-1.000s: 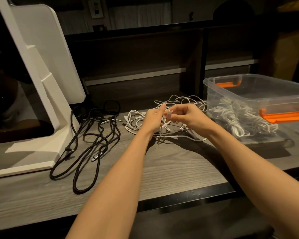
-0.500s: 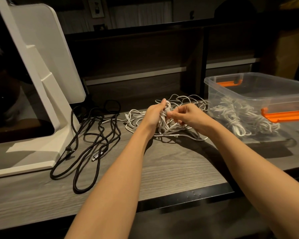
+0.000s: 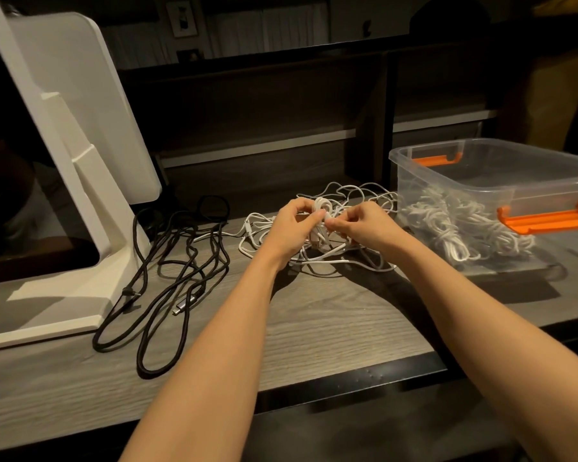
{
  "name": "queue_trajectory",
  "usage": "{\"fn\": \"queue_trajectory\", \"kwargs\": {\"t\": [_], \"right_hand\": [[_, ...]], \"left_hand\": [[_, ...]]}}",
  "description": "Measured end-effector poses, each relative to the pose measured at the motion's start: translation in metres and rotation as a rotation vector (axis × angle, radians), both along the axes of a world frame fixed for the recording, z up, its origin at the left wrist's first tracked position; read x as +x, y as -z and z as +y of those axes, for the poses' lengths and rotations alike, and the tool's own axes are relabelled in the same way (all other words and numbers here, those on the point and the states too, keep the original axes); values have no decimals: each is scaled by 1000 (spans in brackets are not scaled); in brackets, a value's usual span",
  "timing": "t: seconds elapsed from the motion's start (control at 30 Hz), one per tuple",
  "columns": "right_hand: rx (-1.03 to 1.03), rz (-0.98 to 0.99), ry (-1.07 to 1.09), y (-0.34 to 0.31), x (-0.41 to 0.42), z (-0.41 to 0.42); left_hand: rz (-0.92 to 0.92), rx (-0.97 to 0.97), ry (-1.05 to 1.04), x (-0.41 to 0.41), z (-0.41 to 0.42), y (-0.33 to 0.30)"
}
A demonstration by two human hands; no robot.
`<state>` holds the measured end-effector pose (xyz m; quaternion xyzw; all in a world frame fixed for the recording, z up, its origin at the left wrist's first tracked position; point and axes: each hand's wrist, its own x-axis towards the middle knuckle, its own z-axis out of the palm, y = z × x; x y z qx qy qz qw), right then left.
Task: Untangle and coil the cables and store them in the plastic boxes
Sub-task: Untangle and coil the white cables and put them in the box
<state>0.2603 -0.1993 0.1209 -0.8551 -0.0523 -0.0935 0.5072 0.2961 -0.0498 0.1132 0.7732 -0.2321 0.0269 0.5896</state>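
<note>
Since a second ago, both hands have closed in tighter on the white cable tangle [image 3: 317,241], a loose knot of thin loops on the tabletop [image 3: 314,315] beside the plastic box [image 3: 481,181]. Left hand [image 3: 292,225] grips a bunch; right hand [image 3: 364,225] pinches a strand.
</note>
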Motion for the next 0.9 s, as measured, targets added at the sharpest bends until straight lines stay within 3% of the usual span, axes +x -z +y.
{"fn": "queue_trajectory", "kwargs": {"t": [0.13, 0.23, 0.5, 0.9], "right_hand": [[40, 72, 44, 0, 1, -3], [47, 110, 51, 0, 1, -4], [96, 174, 123, -2, -1, -8], [213, 162, 136, -1, 4, -5]], "left_hand": [[-297, 182, -144, 2, -8, 4], [-415, 294, -142, 3, -10, 6], [-501, 438, -27, 1, -8, 6], [-625, 363, -174, 2, -15, 10]]}}
